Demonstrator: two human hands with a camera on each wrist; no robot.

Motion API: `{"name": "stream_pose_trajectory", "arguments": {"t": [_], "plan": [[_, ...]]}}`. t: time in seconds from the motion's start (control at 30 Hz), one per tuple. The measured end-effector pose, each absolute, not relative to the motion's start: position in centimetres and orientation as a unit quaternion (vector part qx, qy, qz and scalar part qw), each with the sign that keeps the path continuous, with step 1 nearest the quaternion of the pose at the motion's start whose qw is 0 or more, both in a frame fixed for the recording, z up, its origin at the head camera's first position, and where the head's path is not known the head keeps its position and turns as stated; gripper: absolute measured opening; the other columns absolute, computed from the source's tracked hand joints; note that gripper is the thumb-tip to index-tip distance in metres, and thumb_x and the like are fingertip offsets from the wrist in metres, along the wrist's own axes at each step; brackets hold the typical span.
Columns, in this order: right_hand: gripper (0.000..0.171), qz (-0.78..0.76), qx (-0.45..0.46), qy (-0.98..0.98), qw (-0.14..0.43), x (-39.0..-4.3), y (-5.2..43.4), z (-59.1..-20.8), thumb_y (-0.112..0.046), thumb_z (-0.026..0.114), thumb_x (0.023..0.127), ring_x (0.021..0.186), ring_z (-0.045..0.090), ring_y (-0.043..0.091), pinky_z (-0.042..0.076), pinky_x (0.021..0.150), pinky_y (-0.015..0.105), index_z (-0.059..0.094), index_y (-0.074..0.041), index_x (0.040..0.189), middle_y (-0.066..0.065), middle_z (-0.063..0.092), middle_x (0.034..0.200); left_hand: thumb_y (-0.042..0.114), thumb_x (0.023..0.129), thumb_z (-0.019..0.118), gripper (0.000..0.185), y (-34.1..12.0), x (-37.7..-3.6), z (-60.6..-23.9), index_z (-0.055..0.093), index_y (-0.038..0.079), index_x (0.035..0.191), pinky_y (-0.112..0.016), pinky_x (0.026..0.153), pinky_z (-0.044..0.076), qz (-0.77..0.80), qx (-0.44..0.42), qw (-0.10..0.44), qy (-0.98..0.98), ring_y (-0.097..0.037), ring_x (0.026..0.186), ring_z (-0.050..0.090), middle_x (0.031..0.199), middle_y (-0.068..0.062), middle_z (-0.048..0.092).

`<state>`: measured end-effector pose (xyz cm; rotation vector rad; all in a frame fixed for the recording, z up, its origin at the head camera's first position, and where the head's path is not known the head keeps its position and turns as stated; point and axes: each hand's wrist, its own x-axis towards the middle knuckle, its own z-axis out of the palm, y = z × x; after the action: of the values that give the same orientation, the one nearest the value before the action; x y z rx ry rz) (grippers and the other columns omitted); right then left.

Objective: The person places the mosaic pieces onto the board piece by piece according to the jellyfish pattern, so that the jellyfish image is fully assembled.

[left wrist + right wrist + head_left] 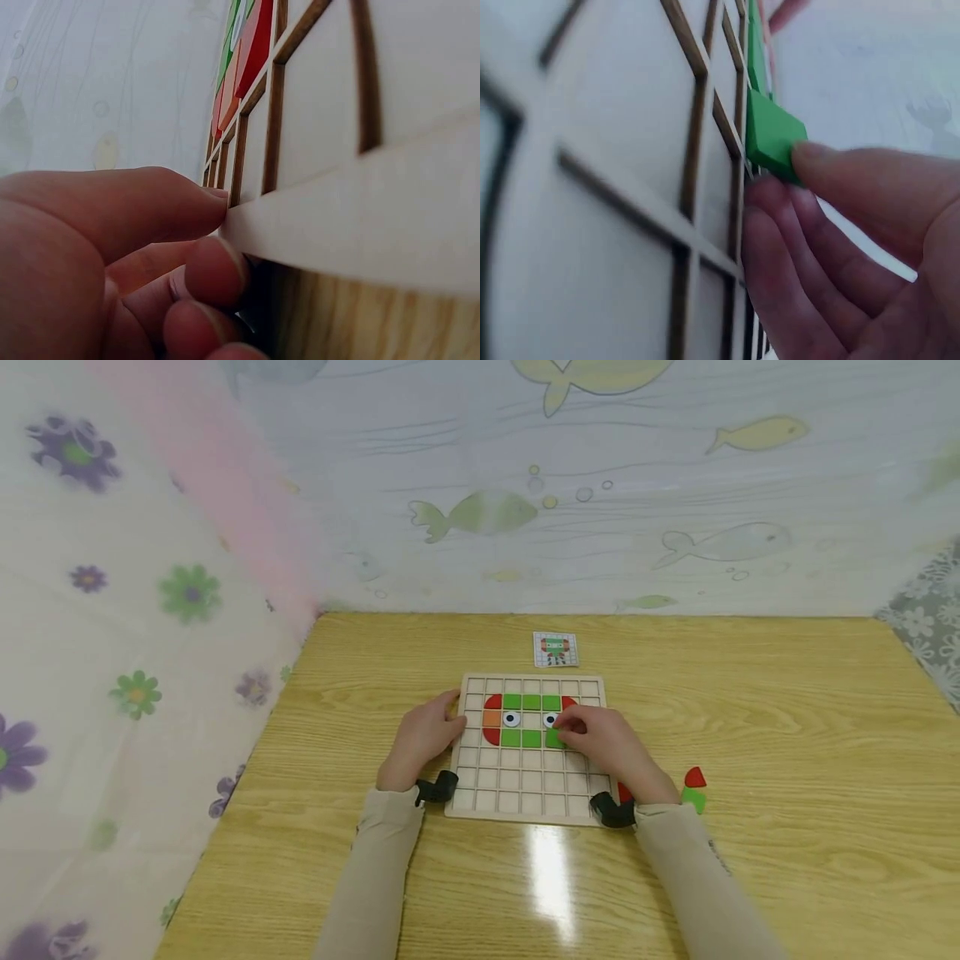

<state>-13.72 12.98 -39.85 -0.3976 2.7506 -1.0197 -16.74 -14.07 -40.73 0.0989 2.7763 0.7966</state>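
The wood-grain desk [787, 710] carries my wooden grid board [509, 780]. My left hand [425, 732] lies relaxed, its thumb touching the board's left edge; my right hand [606, 739] is narrowed to a pinch. Beyond the board I see the pattern card [556, 649]. The pinched green square tile [775, 139] tilts at the lower green row's right end.

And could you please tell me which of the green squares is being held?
The green square at the right end of the lower green row, just below the right-hand eye piece: the right hand pinches it, while neither hand holds any other.
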Motion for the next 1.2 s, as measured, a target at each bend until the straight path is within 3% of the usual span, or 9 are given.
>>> {"name": "stream_pose_trajectory", "arguments": {"t": [0.43, 0.7, 1.2], "plan": [[0.011, -0.302, -0.150, 0.940, 0.057, -13.6, 12.0, -39.8, -0.015, 0.065, 0.080, 0.073, 0.048, 0.013, 0.041, 0.067, 0.030, 0.067, -0.013, 0.091, -0.003, 0.053, 0.082, 0.029, 0.087, 0.051, 0.053, -14.2, -16.7, -40.4, 0.037, 0.018, 0.137, -0.029, 0.047, 0.038, 0.274, 0.033, 0.123, 0.953, -0.015, 0.046, 0.048, 0.058, 0.003, 0.056], [0.015, -0.335, -0.144, 0.928, 0.083, -13.2, 13.7, -39.4, -0.022, 0.062, 0.083, 0.080, 0.051, 0.014, 0.042, 0.074, 0.033, 0.064, -0.017, 0.097, -0.004, 0.058, 0.089, 0.029, 0.087, 0.052, 0.052, -14.2, -16.6, -40.8, 0.038, 0.018, 0.136, -0.030, 0.048, 0.039, 0.283, 0.032, 0.120, 0.951, -0.015, 0.046, 0.049, 0.060, 0.004, 0.056], [0.022, -0.322, -0.113, 0.933, 0.112, -11.3, 19.3, -38.6, -0.028, 0.058, 0.086, 0.082, 0.052, 0.016, 0.043, 0.073, 0.036, 0.062, -0.016, 0.104, -0.002, 0.059, 0.092, 0.028, 0.087, 0.050, 0.053, -14.1, -16.6, -40.8, 0.037, 0.017, 0.137, -0.029, 0.050, 0.039, 0.280, 0.039, 0.116, 0.952, -0.015, 0.044, 0.048, 0.058, 0.005, 0.056]]}}
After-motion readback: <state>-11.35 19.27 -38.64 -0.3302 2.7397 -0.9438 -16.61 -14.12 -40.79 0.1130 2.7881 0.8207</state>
